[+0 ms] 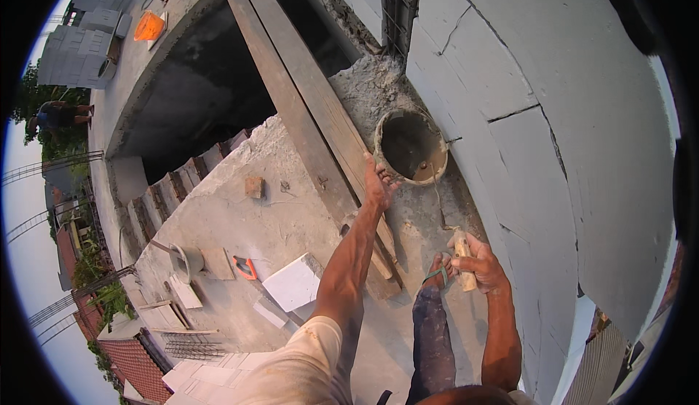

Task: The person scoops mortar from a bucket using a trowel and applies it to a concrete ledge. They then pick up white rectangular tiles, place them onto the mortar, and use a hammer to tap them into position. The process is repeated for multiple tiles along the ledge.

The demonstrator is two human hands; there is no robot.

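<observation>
My right hand is closed around the wooden handle of a trowel, whose thin metal part points up toward a bucket. That round, mortar-crusted bucket stands against the grey block wall and holds some greyish, wet-looking matter. My left hand is at the edge of a long wooden plank, just short of the bucket's near side, with its fingers apart and nothing seen in them. Whether it rests on the plank I cannot tell.
Two long planks span a dark stairwell opening with steps. The block wall rises at right. A white block, an orange-handled saw, a brick piece and another bucket lie left. A person stands far left.
</observation>
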